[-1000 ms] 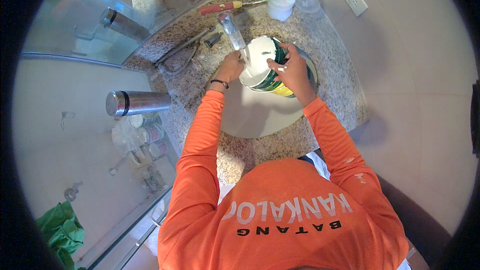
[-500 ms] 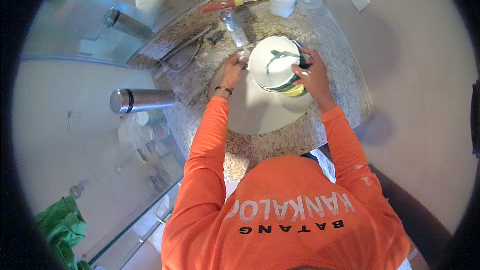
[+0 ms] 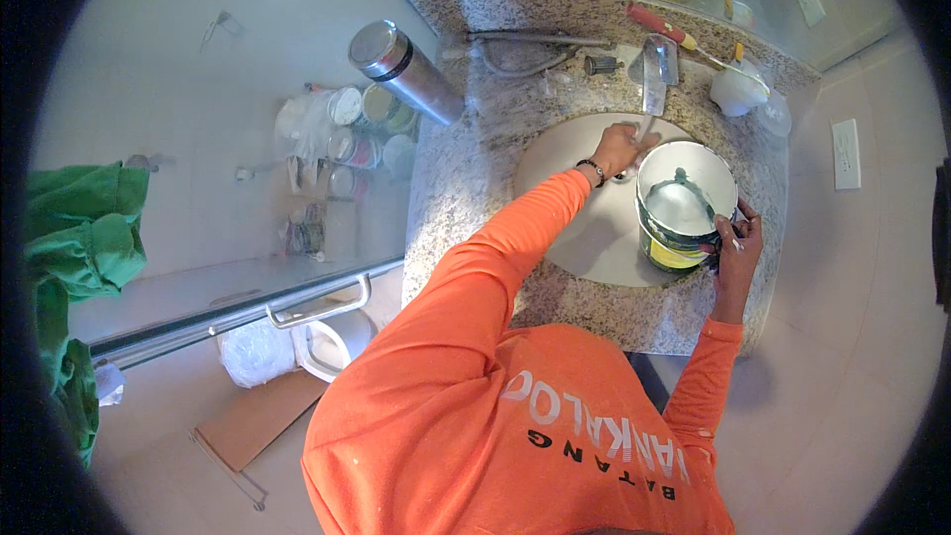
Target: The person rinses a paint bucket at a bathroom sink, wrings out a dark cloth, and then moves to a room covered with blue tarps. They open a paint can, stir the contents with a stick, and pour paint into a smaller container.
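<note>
Round white-and-green metal paint bucket (image 3: 684,208) held upright inside the oval white sink basin (image 3: 584,228) of the speckled granite tabletop (image 3: 466,178). Right hand (image 3: 735,238), grip pinched on the bucket's rim; left hand (image 3: 619,147) at the far rim beneath the chrome faucet (image 3: 655,69), grip state unclear. Inside looking pale and wet; rinsing apparently midway, judging by residue.
</note>
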